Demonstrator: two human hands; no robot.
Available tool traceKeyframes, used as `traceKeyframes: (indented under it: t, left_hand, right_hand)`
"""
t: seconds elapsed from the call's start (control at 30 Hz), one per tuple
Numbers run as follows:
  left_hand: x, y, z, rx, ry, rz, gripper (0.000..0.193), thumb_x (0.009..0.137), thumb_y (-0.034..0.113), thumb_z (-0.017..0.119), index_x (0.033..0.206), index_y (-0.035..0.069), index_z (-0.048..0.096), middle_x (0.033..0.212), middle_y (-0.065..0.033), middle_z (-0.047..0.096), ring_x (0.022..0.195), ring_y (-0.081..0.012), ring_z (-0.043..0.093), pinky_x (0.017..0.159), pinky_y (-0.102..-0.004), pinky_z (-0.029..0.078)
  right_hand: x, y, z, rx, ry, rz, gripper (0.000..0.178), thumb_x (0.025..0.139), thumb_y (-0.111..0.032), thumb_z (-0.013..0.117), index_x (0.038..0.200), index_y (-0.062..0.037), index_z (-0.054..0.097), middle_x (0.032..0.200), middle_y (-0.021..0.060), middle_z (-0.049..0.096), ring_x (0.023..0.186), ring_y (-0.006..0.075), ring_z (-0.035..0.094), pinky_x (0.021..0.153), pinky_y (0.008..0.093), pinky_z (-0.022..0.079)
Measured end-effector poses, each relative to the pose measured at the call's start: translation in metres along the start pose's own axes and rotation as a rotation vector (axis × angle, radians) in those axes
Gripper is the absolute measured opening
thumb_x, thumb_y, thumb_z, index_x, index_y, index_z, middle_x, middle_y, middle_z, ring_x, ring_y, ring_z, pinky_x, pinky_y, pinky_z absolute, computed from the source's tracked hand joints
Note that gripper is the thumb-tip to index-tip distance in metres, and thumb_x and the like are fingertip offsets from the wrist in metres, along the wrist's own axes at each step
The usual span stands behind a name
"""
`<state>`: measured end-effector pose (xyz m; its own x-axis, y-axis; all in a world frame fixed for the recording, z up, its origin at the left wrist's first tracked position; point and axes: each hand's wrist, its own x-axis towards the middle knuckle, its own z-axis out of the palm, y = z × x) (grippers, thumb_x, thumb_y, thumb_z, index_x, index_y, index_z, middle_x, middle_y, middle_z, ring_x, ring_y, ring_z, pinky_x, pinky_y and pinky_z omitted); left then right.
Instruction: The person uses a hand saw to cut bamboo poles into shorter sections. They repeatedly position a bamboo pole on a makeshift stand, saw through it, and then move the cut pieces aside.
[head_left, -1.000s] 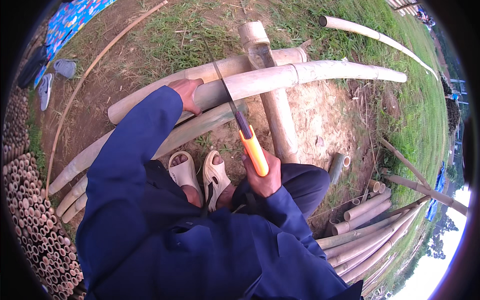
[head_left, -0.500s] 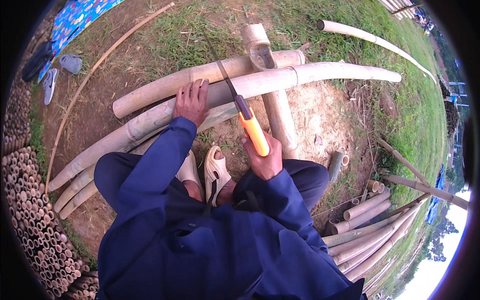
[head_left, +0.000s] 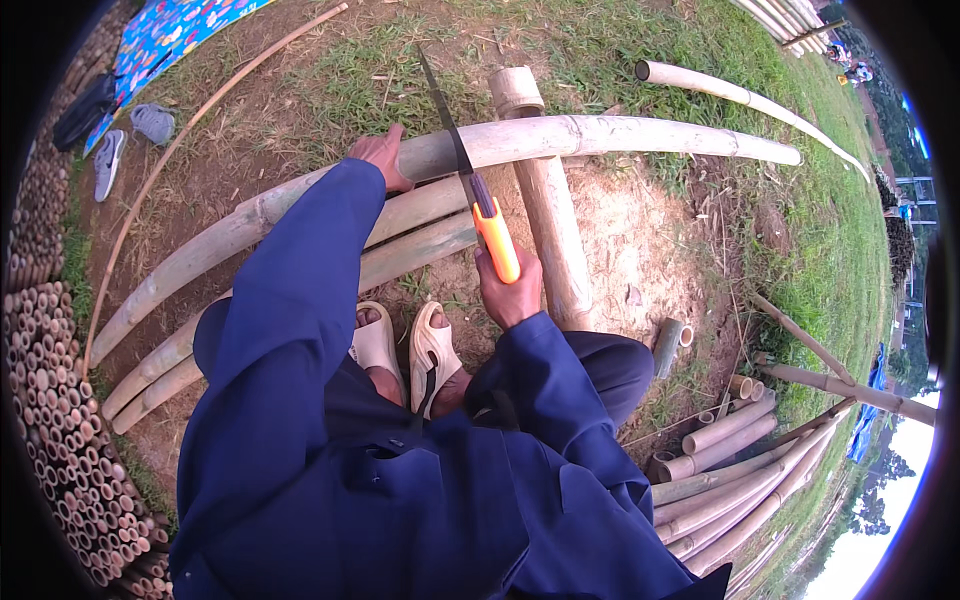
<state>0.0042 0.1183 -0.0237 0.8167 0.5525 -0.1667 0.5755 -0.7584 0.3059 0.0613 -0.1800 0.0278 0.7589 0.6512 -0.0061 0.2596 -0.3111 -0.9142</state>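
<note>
A long pale bamboo pole [head_left: 620,133] lies across in front of me, resting over a thicker bamboo crosspiece [head_left: 556,235]. My left hand [head_left: 384,158] is closed round the pole, left of the saw, its fingers partly hidden by my sleeve. In my right hand [head_left: 513,290] is the orange handle of a handsaw [head_left: 497,240]. Its dark blade crosses the top of the pole and points away from me. Whether the teeth have entered the bamboo cannot be made out. Two more bamboo poles [head_left: 425,208] lie nearer, with ends just left of the saw handle.
My feet in beige sandals [head_left: 434,350] are close below the poles. Cut bamboo pieces [head_left: 735,425] lie at the right, and stacked bamboo [head_left: 60,430] fills the left. Grey shoes [head_left: 152,124] sit near a patterned blue sheet [head_left: 190,30]. Another pole [head_left: 740,92] lies on the grass.
The long pole and my left hand have shifted away from me, uncovering more of the nearer poles. A short pole behind it is out of sight. The saw still crosses the pole.
</note>
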Motion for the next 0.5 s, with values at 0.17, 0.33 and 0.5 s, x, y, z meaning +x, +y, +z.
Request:
traceKeyframes:
  t: [0.17,0.33,0.5]
  left_hand:
    - [-0.022,0.005,0.008,0.166,0.225,0.001,0.108,0.063,0.039,0.093,0.150,0.006,0.039,0.135,-0.0167,0.056,0.130,-0.0342,0.052,0.113,-0.0483,0.037]
    - [-0.017,-0.011,0.040,0.363,0.375,0.053,0.107,0.066,0.032,0.093,0.153,0.008,0.036,0.131,-0.0132,0.053,0.127,-0.0317,0.052,0.112,-0.0452,0.040]
    - [0.005,-0.019,0.040,0.313,0.260,0.027,0.090,0.067,0.027,0.092,0.142,0.011,0.045,0.117,-0.0120,0.059,0.113,-0.0328,0.062,0.100,-0.0439,0.050]
  right_hand:
    - [0.032,-0.005,0.011,-0.023,-0.009,0.042,0.018,0.088,-0.015,0.071,0.090,0.0028,0.067,0.075,0.0247,0.066,0.074,0.0431,0.069,0.068,0.0452,0.053]
    - [0.036,-0.011,0.007,-0.010,-0.018,0.026,0.018,0.087,-0.014,0.072,0.091,0.0031,0.068,0.073,0.0228,0.066,0.071,0.0394,0.069,0.067,0.0436,0.053]
    - [0.054,-0.032,0.013,-0.034,-0.030,0.021,0.021,0.088,-0.015,0.074,0.091,0.0037,0.067,0.070,0.0217,0.064,0.064,0.0380,0.065,0.064,0.0422,0.051]
